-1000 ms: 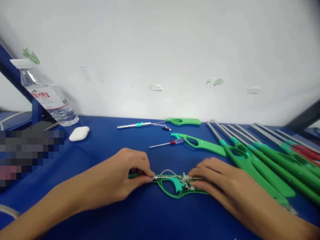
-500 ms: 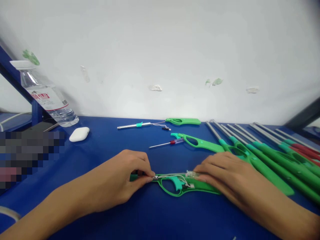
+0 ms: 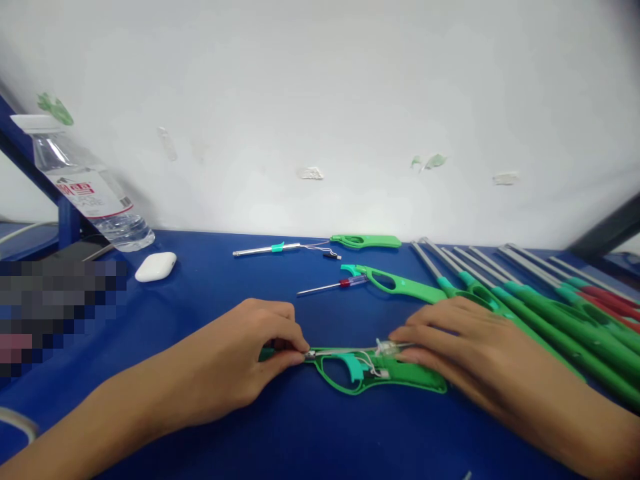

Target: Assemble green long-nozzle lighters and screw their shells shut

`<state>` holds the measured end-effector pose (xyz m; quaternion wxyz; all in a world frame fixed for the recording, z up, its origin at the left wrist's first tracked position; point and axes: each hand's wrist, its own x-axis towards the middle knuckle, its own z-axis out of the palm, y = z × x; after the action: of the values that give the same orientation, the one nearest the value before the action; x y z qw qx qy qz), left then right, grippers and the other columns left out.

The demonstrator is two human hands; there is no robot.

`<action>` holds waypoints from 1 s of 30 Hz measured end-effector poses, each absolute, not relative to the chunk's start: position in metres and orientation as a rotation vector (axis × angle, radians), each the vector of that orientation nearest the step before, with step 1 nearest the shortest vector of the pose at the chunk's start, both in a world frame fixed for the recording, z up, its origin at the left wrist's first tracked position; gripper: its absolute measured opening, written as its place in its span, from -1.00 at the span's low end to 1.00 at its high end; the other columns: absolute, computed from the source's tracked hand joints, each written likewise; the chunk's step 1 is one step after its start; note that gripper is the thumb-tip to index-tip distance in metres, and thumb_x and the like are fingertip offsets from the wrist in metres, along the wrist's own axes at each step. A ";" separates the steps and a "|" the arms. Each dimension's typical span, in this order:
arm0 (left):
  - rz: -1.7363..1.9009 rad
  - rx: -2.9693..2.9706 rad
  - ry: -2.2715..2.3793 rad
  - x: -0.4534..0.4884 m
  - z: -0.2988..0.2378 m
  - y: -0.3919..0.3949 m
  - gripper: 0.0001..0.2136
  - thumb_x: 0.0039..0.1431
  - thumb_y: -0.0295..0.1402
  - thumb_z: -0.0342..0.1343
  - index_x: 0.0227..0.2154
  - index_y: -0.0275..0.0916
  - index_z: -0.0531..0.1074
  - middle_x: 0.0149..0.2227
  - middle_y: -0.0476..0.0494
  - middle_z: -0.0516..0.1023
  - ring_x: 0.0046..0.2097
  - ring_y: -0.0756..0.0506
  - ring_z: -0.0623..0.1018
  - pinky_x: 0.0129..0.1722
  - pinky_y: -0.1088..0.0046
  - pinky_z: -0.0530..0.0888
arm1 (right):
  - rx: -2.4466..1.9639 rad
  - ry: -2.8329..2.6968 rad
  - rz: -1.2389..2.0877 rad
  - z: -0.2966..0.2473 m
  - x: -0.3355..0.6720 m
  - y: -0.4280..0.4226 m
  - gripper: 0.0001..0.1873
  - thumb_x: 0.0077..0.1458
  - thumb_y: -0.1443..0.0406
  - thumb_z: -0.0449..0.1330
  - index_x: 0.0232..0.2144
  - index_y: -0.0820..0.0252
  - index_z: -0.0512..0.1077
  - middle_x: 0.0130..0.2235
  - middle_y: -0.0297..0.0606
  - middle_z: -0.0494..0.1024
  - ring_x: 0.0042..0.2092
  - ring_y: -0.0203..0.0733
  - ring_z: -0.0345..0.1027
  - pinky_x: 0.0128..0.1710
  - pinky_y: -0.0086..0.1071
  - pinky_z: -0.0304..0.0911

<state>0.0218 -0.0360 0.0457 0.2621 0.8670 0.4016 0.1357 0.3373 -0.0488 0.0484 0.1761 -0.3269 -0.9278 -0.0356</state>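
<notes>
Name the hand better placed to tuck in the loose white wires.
Probably the right hand: its fingertips lie beside the white wires in the green shell; the left hand pinches the other end.

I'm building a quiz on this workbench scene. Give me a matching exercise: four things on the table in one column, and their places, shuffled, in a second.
Things
1. clear plastic water bottle
2. white oval case
3. open green plastic lighter shell
4. row of green metal-tubed lighters

Places
A. right side of the blue table
B. between the left hand and the right hand
C. far left, by the white wall
D. just right of the bottle

Pairs: 1-C, 2-D, 3-B, 4-A
</notes>
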 end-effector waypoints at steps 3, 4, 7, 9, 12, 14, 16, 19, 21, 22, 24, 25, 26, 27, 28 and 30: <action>0.364 2.341 1.092 0.023 0.047 -0.036 -0.81 0.39 -0.43 0.14 -0.19 -0.02 0.64 -0.25 0.05 0.58 -0.25 -0.01 0.57 -0.27 0.51 0.39 | -0.907 -2.672 -0.055 0.049 0.339 -0.048 -0.50 0.53 0.11 -0.14 -0.13 0.06 0.58 -0.21 -0.24 0.67 -0.25 -0.13 0.59 -0.27 -0.24 0.44; 0.361 2.342 1.092 0.023 0.047 -0.036 -0.81 0.39 -0.43 0.13 -0.19 -0.02 0.63 -0.25 0.04 0.58 -0.25 -0.01 0.57 -0.26 0.51 0.40 | -0.907 -2.674 -0.042 0.049 0.339 -0.048 -0.49 0.53 0.11 -0.16 -0.13 0.05 0.58 -0.20 -0.24 0.67 -0.24 -0.13 0.59 -0.27 -0.23 0.44; 0.362 2.344 1.089 0.025 0.046 -0.035 -0.82 0.40 -0.42 0.13 -0.20 -0.03 0.62 -0.25 0.04 0.57 -0.26 -0.01 0.56 -0.26 0.51 0.40 | -0.919 -2.689 -0.003 0.047 0.340 -0.048 -0.48 0.53 0.11 -0.16 -0.12 0.03 0.59 -0.19 -0.24 0.67 -0.22 -0.12 0.59 -0.25 -0.22 0.44; 0.356 2.343 1.092 0.025 0.045 -0.034 -0.83 0.40 -0.41 0.12 -0.21 -0.03 0.61 -0.25 0.05 0.57 -0.25 -0.01 0.56 -0.25 0.52 0.39 | -0.935 -2.714 0.030 0.047 0.341 -0.048 -0.49 0.52 0.10 -0.15 -0.11 0.02 0.60 -0.18 -0.24 0.66 -0.22 -0.12 0.58 -0.25 -0.23 0.45; 0.358 2.323 1.102 0.025 0.044 -0.034 -0.84 0.40 -0.42 0.12 -0.22 -0.04 0.58 -0.24 0.06 0.57 -0.22 -0.02 0.56 -0.22 0.52 0.40 | -0.957 -2.735 0.055 0.047 0.340 -0.048 -0.49 0.52 0.11 -0.15 -0.12 0.01 0.60 -0.18 -0.23 0.65 -0.23 -0.11 0.57 -0.25 -0.23 0.46; 0.371 2.303 1.098 0.026 0.046 -0.035 -0.83 0.39 -0.44 0.11 -0.19 -0.03 0.57 -0.25 0.06 0.57 -0.24 -0.01 0.56 -0.24 0.53 0.40 | -0.952 -2.739 0.046 0.047 0.339 -0.048 -0.47 0.52 0.10 -0.17 -0.13 0.03 0.60 -0.19 -0.21 0.64 -0.24 -0.11 0.57 -0.26 -0.23 0.46; 0.365 2.301 1.079 0.027 0.048 -0.035 -0.80 0.41 -0.47 0.08 -0.15 -0.03 0.56 -0.25 0.05 0.56 -0.25 -0.01 0.55 -0.26 0.54 0.39 | -0.944 -2.744 0.041 0.047 0.338 -0.048 -0.47 0.52 0.11 -0.17 -0.12 0.04 0.60 -0.19 -0.21 0.64 -0.24 -0.11 0.57 -0.27 -0.24 0.46; 0.340 2.328 1.056 0.028 0.052 -0.036 -0.75 0.45 -0.47 0.03 -0.11 -0.02 0.58 -0.21 0.01 0.56 -0.24 -0.02 0.55 -0.27 0.53 0.38 | -0.949 -2.755 0.032 0.044 0.337 -0.048 -0.51 0.52 0.14 -0.15 -0.06 0.04 0.59 -0.19 -0.22 0.63 -0.24 -0.11 0.56 -0.28 -0.24 0.45; 0.335 2.331 1.054 0.028 0.052 -0.035 -0.74 0.45 -0.47 0.02 -0.09 -0.01 0.59 -0.19 0.00 0.55 -0.24 -0.01 0.55 -0.28 0.53 0.38 | -0.949 -2.754 0.001 0.040 0.338 -0.049 -0.53 0.52 0.16 -0.14 -0.03 0.04 0.58 -0.19 -0.21 0.62 -0.26 -0.11 0.55 -0.29 -0.23 0.44; 0.336 2.325 1.057 0.028 0.051 -0.035 -0.73 0.45 -0.47 0.02 -0.09 0.00 0.60 -0.20 0.00 0.55 -0.24 -0.01 0.55 -0.28 0.54 0.38 | -0.947 -2.754 -0.020 0.038 0.339 -0.050 -0.55 0.51 0.18 -0.12 -0.01 0.05 0.57 -0.20 -0.21 0.61 -0.27 -0.10 0.55 -0.30 -0.22 0.43; 0.338 2.311 1.051 0.027 0.050 -0.035 -0.73 0.45 -0.47 0.04 -0.09 0.01 0.61 -0.22 0.01 0.54 -0.25 -0.01 0.55 -0.28 0.55 0.38 | -0.945 -2.758 -0.049 0.036 0.341 -0.050 -0.63 0.49 0.26 -0.06 0.02 0.05 0.56 -0.20 -0.20 0.61 -0.27 -0.08 0.54 -0.29 -0.20 0.43; 0.338 2.305 1.049 0.026 0.049 -0.035 -0.72 0.44 -0.47 0.04 -0.10 0.02 0.62 -0.23 0.01 0.53 -0.26 0.00 0.55 -0.28 0.55 0.38 | -0.948 -2.769 -0.050 0.035 0.341 -0.050 -0.67 0.46 0.32 0.01 0.04 0.05 0.55 -0.20 -0.21 0.60 -0.27 -0.08 0.54 -0.28 -0.20 0.43; 0.341 2.301 1.050 0.026 0.048 -0.035 -0.72 0.44 -0.47 0.05 -0.10 0.02 0.63 -0.24 0.01 0.53 -0.26 0.00 0.55 -0.28 0.55 0.38 | -0.955 -2.782 -0.047 0.035 0.342 -0.050 -0.68 0.40 0.39 0.08 0.05 0.04 0.55 -0.20 -0.22 0.60 -0.26 -0.08 0.54 -0.28 -0.21 0.44; 0.345 2.299 1.052 0.026 0.047 -0.035 -0.72 0.43 -0.47 0.05 -0.11 0.02 0.63 -0.24 0.01 0.53 -0.26 0.00 0.55 -0.28 0.55 0.38 | -0.960 -2.795 -0.045 0.036 0.342 -0.050 -0.65 0.32 0.45 0.15 0.05 0.04 0.54 -0.20 -0.24 0.60 -0.26 -0.07 0.55 -0.27 -0.21 0.44; 0.350 2.296 1.056 0.026 0.046 -0.035 -0.72 0.43 -0.47 0.06 -0.11 0.02 0.63 -0.23 0.02 0.54 -0.25 0.00 0.55 -0.28 0.55 0.38 | -0.961 -2.805 -0.039 0.037 0.343 -0.051 -0.59 0.24 0.50 0.20 0.05 0.03 0.55 -0.20 -0.25 0.61 -0.26 -0.07 0.55 -0.27 -0.22 0.45; 0.361 2.290 1.057 0.026 0.046 -0.035 -0.73 0.43 -0.47 0.07 -0.12 0.01 0.64 -0.20 0.01 0.54 -0.23 0.00 0.55 -0.26 0.56 0.38 | -0.962 -2.824 -0.021 0.039 0.343 -0.051 -0.50 0.13 0.55 0.27 0.06 0.01 0.54 -0.20 -0.27 0.61 -0.26 -0.07 0.57 -0.26 -0.23 0.46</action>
<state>0.0262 -0.0353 0.0458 0.2926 0.8594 0.3969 0.1355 0.3431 -0.0510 0.0392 0.0788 -0.3215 -0.9436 -0.0069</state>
